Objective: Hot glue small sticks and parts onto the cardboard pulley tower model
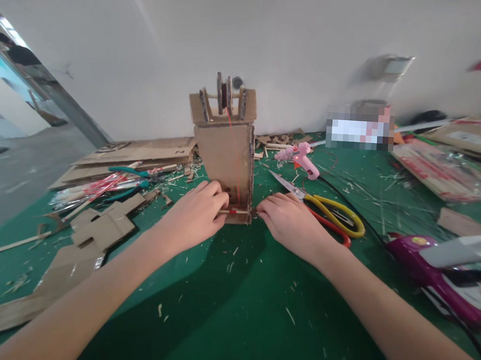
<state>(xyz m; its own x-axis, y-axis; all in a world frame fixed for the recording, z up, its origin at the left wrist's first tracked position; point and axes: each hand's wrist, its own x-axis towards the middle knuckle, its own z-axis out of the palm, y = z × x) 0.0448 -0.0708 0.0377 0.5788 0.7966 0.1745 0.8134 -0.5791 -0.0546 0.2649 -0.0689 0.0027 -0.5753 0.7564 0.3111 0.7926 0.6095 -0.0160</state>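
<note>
An upright cardboard structure (pixel 225 157) stands on the green table, with a cardboard spool (pixel 224 95) on an axle at its top. An orange-red string (pixel 239 172) runs from the spool down the front to a thin stick (pixel 233 212) across the base, where a red bit shows. At the stick's left end, my left hand (pixel 203 213) has its fingers closed around it against the cardboard. My right hand (pixel 284 221) pinches at the base's right side, fingertips by the stick's other end; what lies between them is too small to make out.
Scissors (pixel 328 207) lie right beside my right hand, behind them a pink glue gun (pixel 301 157). A purple tool (pixel 434 273) is at the right. Cardboard scraps (pixel 107 226) and teal-handled pliers (pixel 130 187) lie left. The wall (pixel 273 51) rises behind.
</note>
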